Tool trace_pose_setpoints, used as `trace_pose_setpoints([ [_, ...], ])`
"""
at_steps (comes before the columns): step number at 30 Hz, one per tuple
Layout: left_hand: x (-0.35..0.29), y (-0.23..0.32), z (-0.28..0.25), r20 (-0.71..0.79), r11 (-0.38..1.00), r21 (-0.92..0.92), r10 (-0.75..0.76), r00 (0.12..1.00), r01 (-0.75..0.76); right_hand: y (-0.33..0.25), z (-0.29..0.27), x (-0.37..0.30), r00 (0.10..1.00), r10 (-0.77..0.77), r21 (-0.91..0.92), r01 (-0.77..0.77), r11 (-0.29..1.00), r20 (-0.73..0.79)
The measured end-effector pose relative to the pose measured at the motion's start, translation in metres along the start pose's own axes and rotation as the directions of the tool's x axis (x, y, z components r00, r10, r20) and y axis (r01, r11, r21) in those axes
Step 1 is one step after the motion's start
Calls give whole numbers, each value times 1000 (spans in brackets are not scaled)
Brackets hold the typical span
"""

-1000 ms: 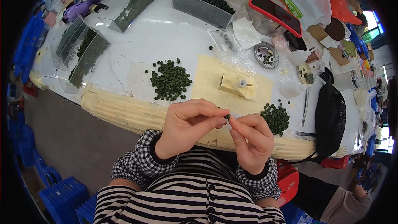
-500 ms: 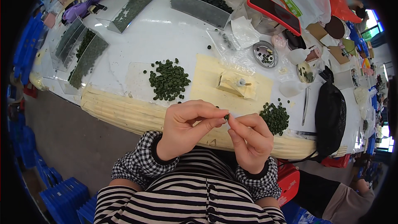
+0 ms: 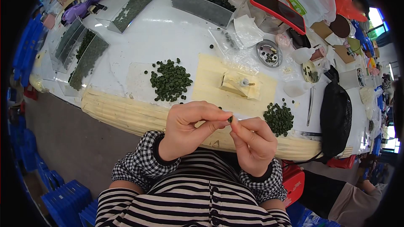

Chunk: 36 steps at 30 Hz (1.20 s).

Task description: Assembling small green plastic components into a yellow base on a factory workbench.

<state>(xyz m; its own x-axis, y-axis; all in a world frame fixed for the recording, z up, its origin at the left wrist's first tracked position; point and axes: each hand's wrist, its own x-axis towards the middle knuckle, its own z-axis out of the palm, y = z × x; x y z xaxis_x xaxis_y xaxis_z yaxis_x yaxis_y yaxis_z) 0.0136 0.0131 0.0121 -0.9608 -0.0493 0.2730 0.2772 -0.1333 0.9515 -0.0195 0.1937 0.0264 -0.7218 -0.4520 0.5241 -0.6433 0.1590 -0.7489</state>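
Between my two hands is a small round dark green piece [image 3: 230,119], held up over the near edge of the table. My left hand [image 3: 189,126] pinches it between thumb and forefinger. From the other side, the thumb and forefinger of my right hand [image 3: 254,141] close on it too; the fingertips hide part of it. Beyond my left hand lies a large pile of similar green pieces [image 3: 170,80]. A smaller pile [image 3: 278,119] sits just right of my right hand. Straight ahead, a small yellow-wrapped block with a metal peg [image 3: 242,85] rests on a yellow sheet [image 3: 208,73].
Clear trays [image 3: 202,10] of green pieces stand at the back and left. A red-cased phone [image 3: 277,11] leans at the back right. Tweezers [image 3: 310,106] and a black bag [image 3: 335,117] lie to the right. Yellow padding [image 3: 122,111] lines the table's front edge.
My hands stay almost in place, still pinching the green piece. The piece looks slightly turned, with more of its face showing. The view has shifted very slightly.
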Motion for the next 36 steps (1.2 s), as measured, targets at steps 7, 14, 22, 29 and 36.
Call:
trace_pose_setpoints([
  [7, 0, 0, -1, -13, 999, -48, -13, 1000, 12, 4, 0, 2, 1000, 8, 47, -8, 999, 1],
  [14, 0, -3, -3, 18, 995, -97, -19, 1000, 21, 3, -1, 3, 1000, -15, 44, 14, 999, 16],
  [22, 2, -1, -3, 19, 997, -77, -29, 999, 30, 4, -2, 5, 1000, 11, 61, -11, 998, 5],
  [29, 2, -1, 0, -30, 990, -133, -49, 998, 45, 5, -1, 7, 998, -49, 18, 49, 999, -26],
  [36, 4, 0, -2, -28, 993, 84, 85, 996, -82, 5, -1, 9, 999, -50, 11, 50, 999, -12],
])
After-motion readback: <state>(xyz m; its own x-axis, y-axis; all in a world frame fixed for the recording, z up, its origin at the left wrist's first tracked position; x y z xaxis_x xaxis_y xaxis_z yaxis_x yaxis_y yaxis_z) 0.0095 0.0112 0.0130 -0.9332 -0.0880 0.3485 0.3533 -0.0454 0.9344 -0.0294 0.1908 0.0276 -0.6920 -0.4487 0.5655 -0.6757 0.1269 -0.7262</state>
